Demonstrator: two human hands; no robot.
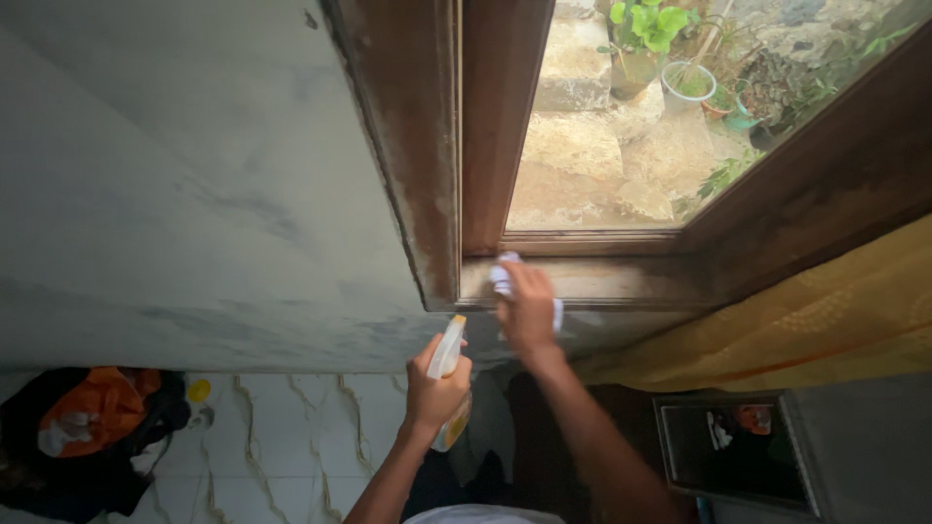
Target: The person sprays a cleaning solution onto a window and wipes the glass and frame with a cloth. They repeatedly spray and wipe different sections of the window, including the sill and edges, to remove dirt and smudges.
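My right hand (527, 311) presses a white cloth (504, 276) against the lower wooden sill (621, 279) of a brown window frame (490, 126), at its left corner. My left hand (434, 390) grips a white and yellow spray bottle (448, 361) just below and left of the sill, with the nozzle pointing up toward the grey wall (194, 194). The two hands are close together, about a hand's width apart.
A yellow curtain (806, 320) hangs at the right below the window. A dark box (733, 446) sits lower right. An orange and black bundle (87, 417) lies on the marbled floor (282, 437) at left. Potted plants (646, 39) and stones show through the glass.
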